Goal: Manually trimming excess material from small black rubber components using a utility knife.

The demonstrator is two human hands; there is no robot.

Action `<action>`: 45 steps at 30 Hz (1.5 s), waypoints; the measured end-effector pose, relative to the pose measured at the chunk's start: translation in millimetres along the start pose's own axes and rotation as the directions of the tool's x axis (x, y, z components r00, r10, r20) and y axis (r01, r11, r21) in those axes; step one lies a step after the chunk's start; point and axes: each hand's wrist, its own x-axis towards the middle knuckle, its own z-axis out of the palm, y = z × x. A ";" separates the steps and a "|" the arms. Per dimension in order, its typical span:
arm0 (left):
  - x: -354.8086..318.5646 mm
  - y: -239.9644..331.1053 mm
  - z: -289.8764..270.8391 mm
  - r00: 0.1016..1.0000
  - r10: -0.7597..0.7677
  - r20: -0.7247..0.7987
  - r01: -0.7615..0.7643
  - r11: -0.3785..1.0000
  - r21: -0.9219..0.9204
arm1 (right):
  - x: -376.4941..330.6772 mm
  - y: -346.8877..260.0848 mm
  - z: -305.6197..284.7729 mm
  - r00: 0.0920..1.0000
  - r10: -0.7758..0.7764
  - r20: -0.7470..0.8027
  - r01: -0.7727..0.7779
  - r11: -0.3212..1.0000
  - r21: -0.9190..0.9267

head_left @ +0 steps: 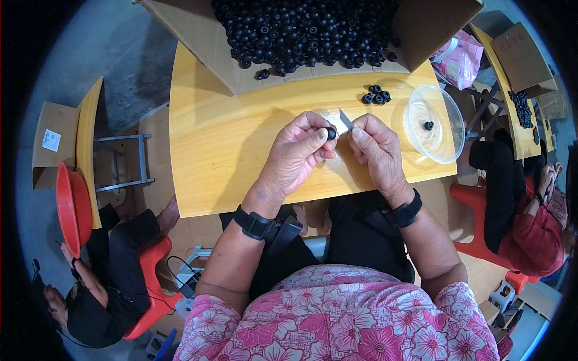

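Observation:
My left hand (296, 155) pinches a small black round rubber part (331, 133) between thumb and fingers above the yellow wooden table (217, 144). My right hand (374, 147) holds a small metal blade (345, 118), its tip pointing up beside the part. Both hands meet over the middle of the table. A few loose black parts (376, 95) lie just beyond my right hand. A clear plastic bowl (435, 144) to the right holds one black part (428, 126).
An open cardboard box (198, 36) full of several black parts (307, 30) sits at the table's far edge. A person in black sits at lower left by a red basin (72, 207). Another person in red sits at right on a red stool (475, 198).

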 end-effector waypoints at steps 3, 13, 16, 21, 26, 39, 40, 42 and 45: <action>-0.1 -0.6 -1.2 1.000 0.003 0.007 -0.002 1.000 -0.015 | 1.8 0.4 -0.7 0.999 0.043 0.022 -0.045 0.996 0.075; -0.3 -0.4 0.3 1.000 -0.008 -0.008 0.008 1.000 0.020 | 9.1 -0.6 7.2 0.995 -0.096 0.006 0.096 0.988 -0.123; -0.2 0.0 -0.6 1.000 -0.009 0.017 0.008 0.999 0.052 | 10.6 -2.1 6.8 0.997 -0.080 0.013 0.081 0.987 -0.138; 0.4 0.2 0.7 0.999 -0.001 0.037 -0.002 0.996 0.087 | 12.2 -2.5 4.7 0.999 -0.052 0.013 0.053 0.994 -0.096; 0.1 -0.1 0.0 1.000 0.000 0.022 -0.002 0.998 0.064 | 10.3 -10.2 6.3 0.998 0.063 0.004 -0.062 0.993 -0.105; 1.4 0.3 1.4 1.000 0.015 -0.003 -0.015 0.999 -0.051 | -3.3 0.5 13.0 0.978 -0.202 0.060 0.210 0.958 -0.197; 1.5 0.1 0.8 1.000 0.014 -0.003 -0.014 0.999 -0.051 | -3.0 2.8 14.9 0.970 -0.240 0.036 0.242 0.951 -0.194; 1.1 0.4 -1.3 1.000 0.011 0.021 -0.010 0.999 -0.046 | -3.0 3.9 17.3 0.961 -0.276 0.012 0.273 0.943 -0.192; 1.0 1.0 -1.6 0.999 0.007 0.031 -0.005 0.997 -0.071 | -3.7 3.2 18.2 0.972 -0.236 0.005 0.229 0.937 -0.263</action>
